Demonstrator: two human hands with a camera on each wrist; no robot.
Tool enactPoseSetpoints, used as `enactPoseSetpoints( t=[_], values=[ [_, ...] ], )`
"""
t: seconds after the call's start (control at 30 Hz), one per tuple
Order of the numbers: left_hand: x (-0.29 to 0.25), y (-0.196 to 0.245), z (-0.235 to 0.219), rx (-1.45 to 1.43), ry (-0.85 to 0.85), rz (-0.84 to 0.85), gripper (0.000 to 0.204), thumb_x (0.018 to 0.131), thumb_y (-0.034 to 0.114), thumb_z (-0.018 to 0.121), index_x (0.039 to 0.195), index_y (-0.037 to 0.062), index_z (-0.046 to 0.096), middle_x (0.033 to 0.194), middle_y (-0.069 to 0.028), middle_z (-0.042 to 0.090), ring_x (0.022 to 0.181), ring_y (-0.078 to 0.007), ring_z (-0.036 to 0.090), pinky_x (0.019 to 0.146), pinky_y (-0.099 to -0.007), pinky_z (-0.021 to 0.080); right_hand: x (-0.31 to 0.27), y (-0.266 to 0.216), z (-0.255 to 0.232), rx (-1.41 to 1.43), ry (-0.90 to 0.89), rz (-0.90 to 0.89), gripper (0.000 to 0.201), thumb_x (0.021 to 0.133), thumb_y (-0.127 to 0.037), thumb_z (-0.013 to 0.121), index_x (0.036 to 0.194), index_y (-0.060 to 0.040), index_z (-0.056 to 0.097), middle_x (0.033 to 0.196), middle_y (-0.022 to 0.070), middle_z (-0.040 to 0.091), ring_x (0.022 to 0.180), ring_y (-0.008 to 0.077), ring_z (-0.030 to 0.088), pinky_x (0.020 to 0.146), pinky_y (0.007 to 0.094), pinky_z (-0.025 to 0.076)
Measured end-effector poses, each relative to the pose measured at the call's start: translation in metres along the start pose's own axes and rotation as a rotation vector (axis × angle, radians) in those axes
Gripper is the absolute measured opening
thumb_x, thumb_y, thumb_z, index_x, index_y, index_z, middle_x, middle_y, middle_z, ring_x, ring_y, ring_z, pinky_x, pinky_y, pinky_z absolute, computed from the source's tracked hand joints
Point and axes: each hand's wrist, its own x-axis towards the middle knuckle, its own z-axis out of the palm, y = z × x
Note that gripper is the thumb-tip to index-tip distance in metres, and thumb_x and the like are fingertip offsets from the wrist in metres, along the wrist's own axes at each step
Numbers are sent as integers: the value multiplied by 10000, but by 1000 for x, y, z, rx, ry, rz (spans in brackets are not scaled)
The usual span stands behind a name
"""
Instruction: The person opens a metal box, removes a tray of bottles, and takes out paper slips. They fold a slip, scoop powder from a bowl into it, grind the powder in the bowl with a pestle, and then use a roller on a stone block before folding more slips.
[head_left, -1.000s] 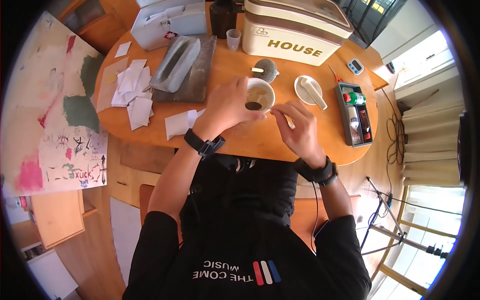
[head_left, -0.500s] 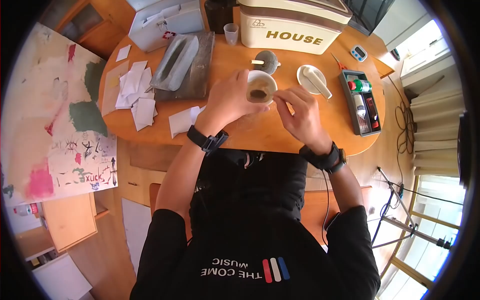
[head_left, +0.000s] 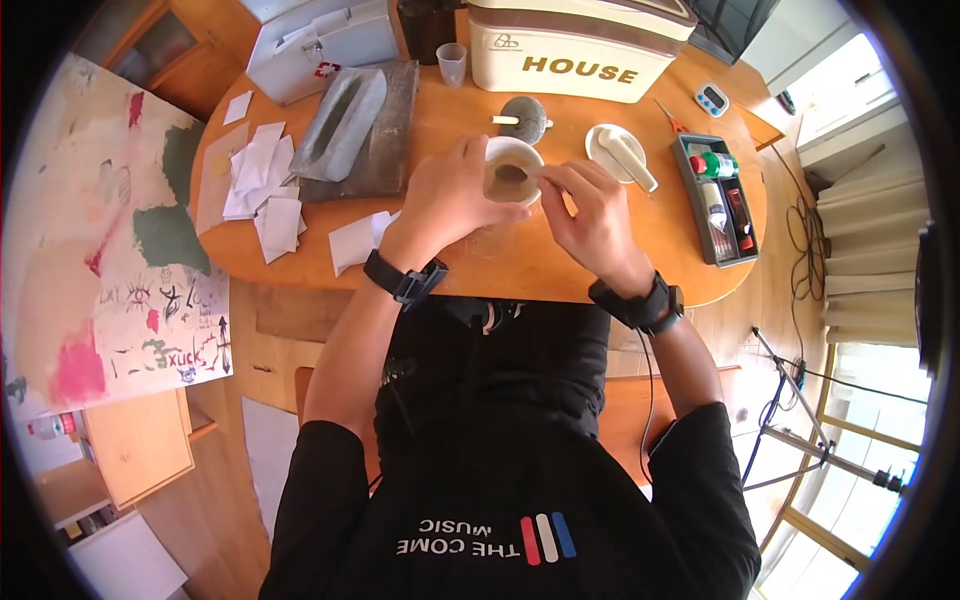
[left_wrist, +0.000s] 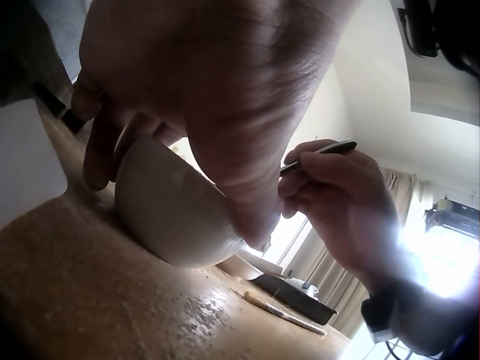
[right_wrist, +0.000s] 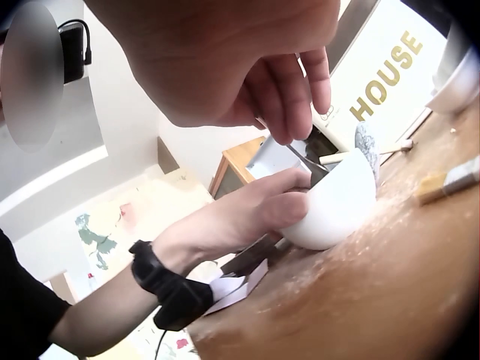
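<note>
My left hand (head_left: 447, 200) grips a white bowl (left_wrist: 172, 206) by its side, thumb near the rim, and holds it tilted low over the table. Brownish stuff lies inside the bowl, with a darker patch (head_left: 510, 176) in the middle. Between thumb and fingers, my right hand (head_left: 595, 215) pinches the thin handle of a metal spoon (left_wrist: 334, 148). Its stem reaches down into the bowl in the right wrist view, and the spoon's lower end is hidden by the bowl wall.
Behind the bowl sits a round stone wheel (head_left: 524, 119) with a wooden handle. A white pestle (head_left: 628, 158) lies across a dish to the right, near a grey tray (head_left: 690, 185) of bottles. Left are a stone trough (head_left: 312, 150) and paper slips (head_left: 258, 165). A brush (left_wrist: 285, 311) lies nearby.
The dark patch inside the bowl has shifted from near the rim to the middle. Both hands keep their grips, and the head view has moved slightly.
</note>
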Motion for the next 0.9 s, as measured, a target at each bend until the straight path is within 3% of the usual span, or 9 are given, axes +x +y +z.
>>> enactPoseSetpoints(
  t=[0.17, 0.37, 0.57, 0.8, 0.9],
  values=[
    [1, -3, 3, 8, -3, 9, 845, 699, 587, 870, 1225, -14, 593, 1169, -195, 688, 1044, -401, 697, 885, -475, 568, -4, -1, 10, -69, -40, -114, 145, 833, 29, 735, 970, -10, 704, 771, 127, 670, 668, 331, 643, 627, 428, 505],
    [-1, -2, 1, -40, 40, 38, 786, 698, 571, 877, 1169, 5, 601, 1146, -188, 690, 995, -402, 703, 850, -488, 572, -12, -13, 6, 122, 5, 150, 147, 819, 42, 725, 950, -17, 695, 759, 128, 654, 666, 329, 640, 621, 438, 505],
    [0, 1, -1, 14, 22, 30, 806, 694, 575, 883, 1184, 0, 604, 1104, -187, 694, 967, -387, 707, 833, -477, 573, 5, 12, -7, -98, -91, -119, 151, 822, 54, 716, 960, -3, 694, 759, 133, 652, 673, 335, 640, 613, 422, 506],
    [1, 5, -7, 16, -37, -39, 777, 715, 527, 880, 1247, 38, 594, 1136, -192, 715, 1024, -400, 696, 856, -474, 559, -8, -15, -13, 136, -69, 144, 118, 853, 60, 720, 961, 15, 704, 823, 153, 699, 736, 358, 678, 655, 421, 531],
    [0, 3, -5, 23, 0, 13, 790, 712, 522, 888, 1252, 32, 585, 1124, -187, 706, 1003, -395, 695, 836, -482, 556, -6, -3, -8, 37, -28, 87, 114, 865, 58, 712, 970, 16, 700, 816, 153, 694, 719, 356, 674, 641, 418, 527]
  ],
)
